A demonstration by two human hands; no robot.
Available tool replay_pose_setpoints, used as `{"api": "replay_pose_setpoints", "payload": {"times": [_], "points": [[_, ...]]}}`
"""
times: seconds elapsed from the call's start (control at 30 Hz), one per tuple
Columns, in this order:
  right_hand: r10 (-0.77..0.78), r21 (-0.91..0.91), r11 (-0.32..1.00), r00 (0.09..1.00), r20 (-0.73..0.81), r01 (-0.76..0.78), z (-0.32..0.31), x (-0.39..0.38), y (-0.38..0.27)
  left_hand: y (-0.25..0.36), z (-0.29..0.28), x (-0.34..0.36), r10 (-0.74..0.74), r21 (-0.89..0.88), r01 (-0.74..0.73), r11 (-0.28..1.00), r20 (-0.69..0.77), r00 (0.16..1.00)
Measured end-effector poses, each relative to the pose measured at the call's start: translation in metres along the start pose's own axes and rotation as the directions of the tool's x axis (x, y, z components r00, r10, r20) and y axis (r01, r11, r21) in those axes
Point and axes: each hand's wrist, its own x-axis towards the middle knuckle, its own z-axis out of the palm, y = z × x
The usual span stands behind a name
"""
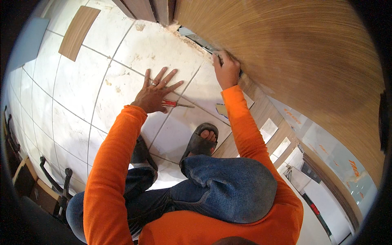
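Screwdriver (170, 103) beside the left fingers (173, 86)

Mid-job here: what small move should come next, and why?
Probably brush away the brown debris with the right hand: its fingers are at the lower edge of the wood-grain panel, close to that debris. I'd leave the left hand, spread on the tiled floor, perhaps for support.
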Motion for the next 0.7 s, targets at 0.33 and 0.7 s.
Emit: {"api": "replay_pose_setpoints", "payload": {"times": [0.33,0.7], "points": [[-0.124,0.065,0.988,0.974,-0.191,0.139,-0.010,0.005,-0.006,0.001,-0.001,-0.001,-0.004,-0.001,0.004,1.000,0.002,1.000],[-0.164,-0.015,0.986,0.979,-0.121,0.164,0.000,0.028,-0.027,0.000,0.001,0.002,0.008,0.010,-0.008,1.000,-0.005,1.000]]}}
